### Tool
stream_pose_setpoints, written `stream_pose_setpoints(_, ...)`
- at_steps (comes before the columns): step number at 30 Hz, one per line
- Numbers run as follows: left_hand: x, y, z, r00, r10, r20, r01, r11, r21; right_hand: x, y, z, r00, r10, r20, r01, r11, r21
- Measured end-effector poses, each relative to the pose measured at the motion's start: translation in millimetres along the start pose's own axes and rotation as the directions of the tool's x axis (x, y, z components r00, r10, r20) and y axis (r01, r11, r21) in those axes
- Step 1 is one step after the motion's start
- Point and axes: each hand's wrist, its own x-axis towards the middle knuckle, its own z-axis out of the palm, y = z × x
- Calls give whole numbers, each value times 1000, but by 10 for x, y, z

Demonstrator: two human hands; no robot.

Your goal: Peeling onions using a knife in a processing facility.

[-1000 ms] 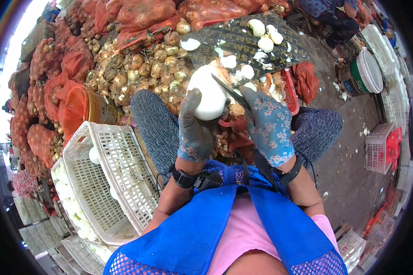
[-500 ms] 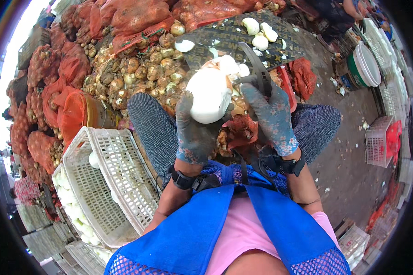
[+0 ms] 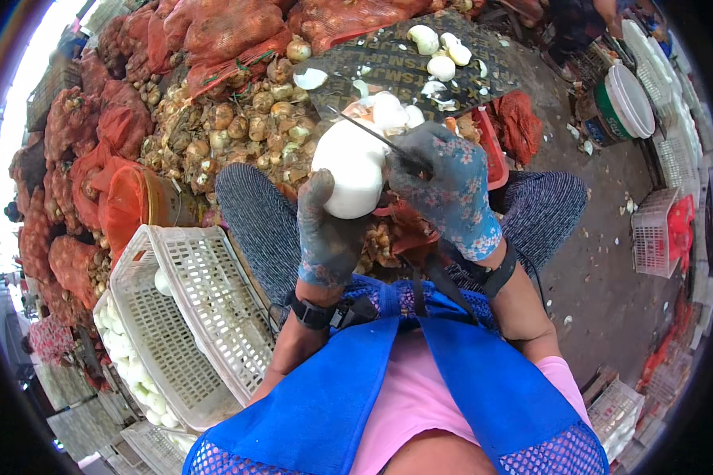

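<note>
head | left fisheye, head-worn | looks down | close over left hand [image 3: 329, 244] and right hand [image 3: 451, 188]

Bright, diffuse light, white glare far left, fisheye-bent edges, black corners

1. Gloved left hand [image 3: 325, 237] curves in a grip, thumb [image 3: 316, 191] pointing away from the body, fingers largely hidden.
2. Gloved right hand [image 3: 450, 187] closes in a fist-like grip, its back uppermost, angled leftward.
3. 2 bare forearms [image 3: 523, 307] reach forward, both wrists [image 3: 495, 258] banded.
</note>
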Motion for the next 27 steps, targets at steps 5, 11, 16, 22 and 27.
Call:
stream_pose_setpoints(5,12,-18,16,998,66,1,-66,995,75,14,-37,72,995,50,-86,-58,995,-86)
stream_pose_setpoints(11,-72,-49,-56,999,-31,-10,27,963,-266,2,159,87,709,704,-40,-534,574,621)
stream_pose_setpoints(16,-51,-96,-101,978,-129,164,173,942,-289,-240,989,391,602,799,-17,-711,545,445)
stream_pose_setpoints(22,31,-94,-244,980,34,199,-46,997,61,-345,828,355,634,773,-20,-713,595,373)
stream_pose_setpoints(27,75,57,-276,977,-71,199,145,911,-386,-128,251,113,784,599,163,-592,643,486)
